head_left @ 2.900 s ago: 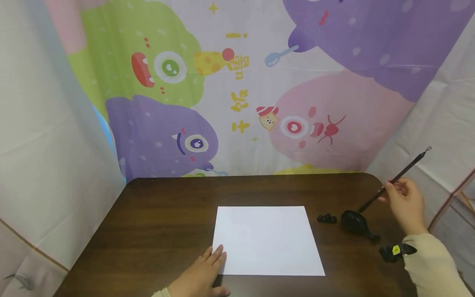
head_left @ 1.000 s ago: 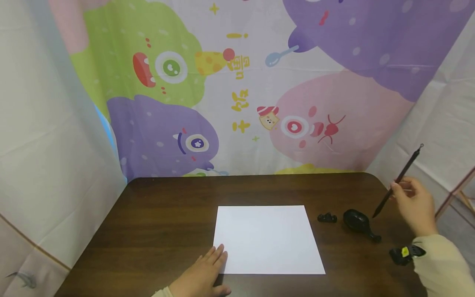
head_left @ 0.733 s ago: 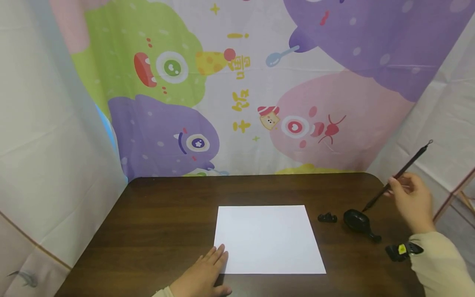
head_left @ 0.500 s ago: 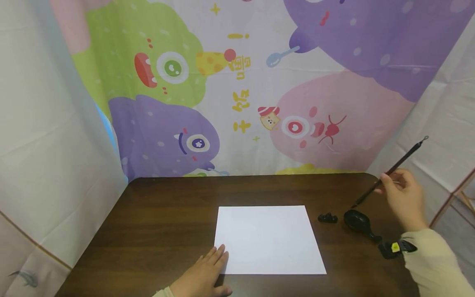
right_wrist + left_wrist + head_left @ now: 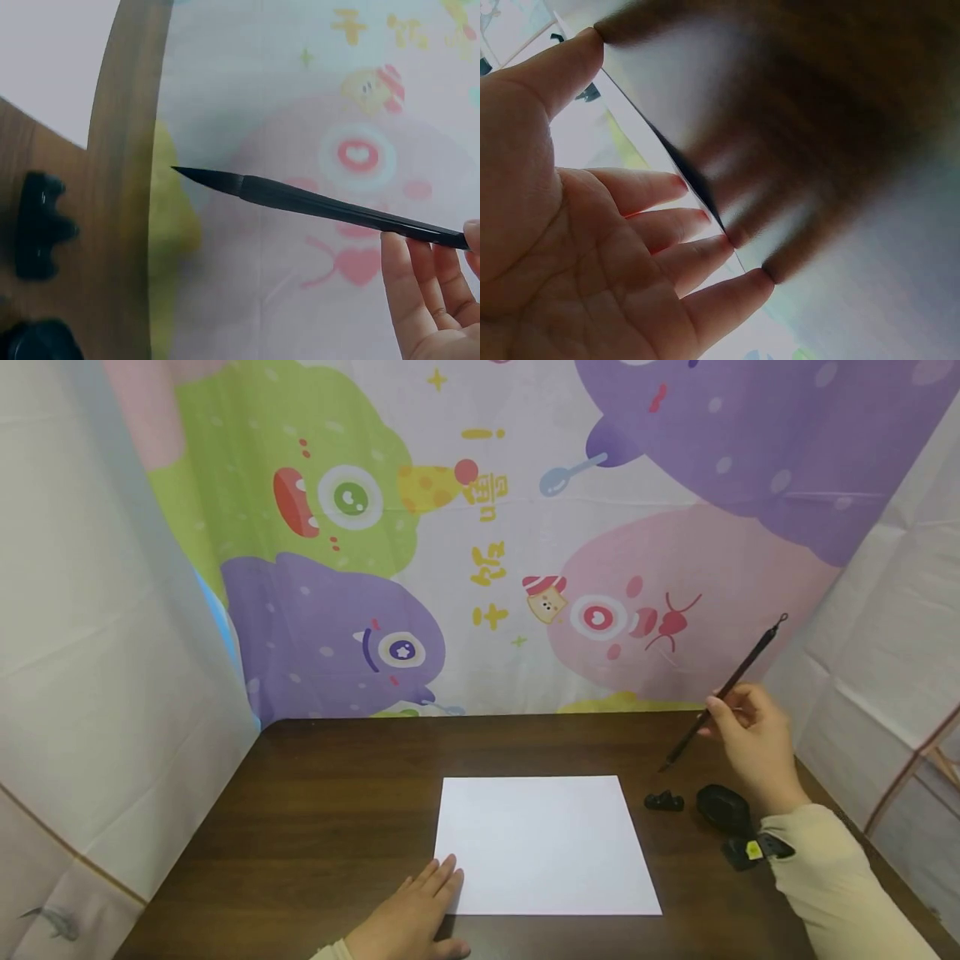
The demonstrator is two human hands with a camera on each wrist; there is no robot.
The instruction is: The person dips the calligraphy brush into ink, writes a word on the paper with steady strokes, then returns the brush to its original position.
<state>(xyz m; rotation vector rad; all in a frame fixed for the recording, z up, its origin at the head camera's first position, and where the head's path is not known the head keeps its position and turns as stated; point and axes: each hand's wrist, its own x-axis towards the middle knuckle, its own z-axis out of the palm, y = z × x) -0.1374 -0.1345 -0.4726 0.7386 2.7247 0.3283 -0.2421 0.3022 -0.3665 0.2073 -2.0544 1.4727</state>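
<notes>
One brush (image 5: 315,204) slants over the desk (image 5: 337,802) near its far right corner, its tuft (image 5: 210,179) pointing down and towards the left and, by the right wrist view, apparently clear of the wood. The right hand (image 5: 759,747) grips the upper part of the handle, thumb against the fingers in a pinch. For good control, the pinch is best firm but light, the wrist loose, and the tip carried well above everything so that nothing gets smeared.

The left hand (image 5: 408,910) lies with its fingers straight, their tips on the left side of the paper (image 5: 547,843); even, gentle pressure there should keep the sheet from sliding or creasing.

The handle is dark, smooth and glossy, swelling before the tuft, which tapers to a neat black point; a small loop ends the other end. The paper is flat, white and unmarked. Between it and the desk's right edge lie a small black stand (image 5: 663,802), notched like a row of humps, and a shiny, rounded black vessel (image 5: 722,807), partly hidden behind the right wrist's black device (image 5: 742,853). Brown wood grain runs up to the desk's far edge, where a soft, creased cloth (image 5: 487,668) printed with cartoon monsters hangs.
</notes>
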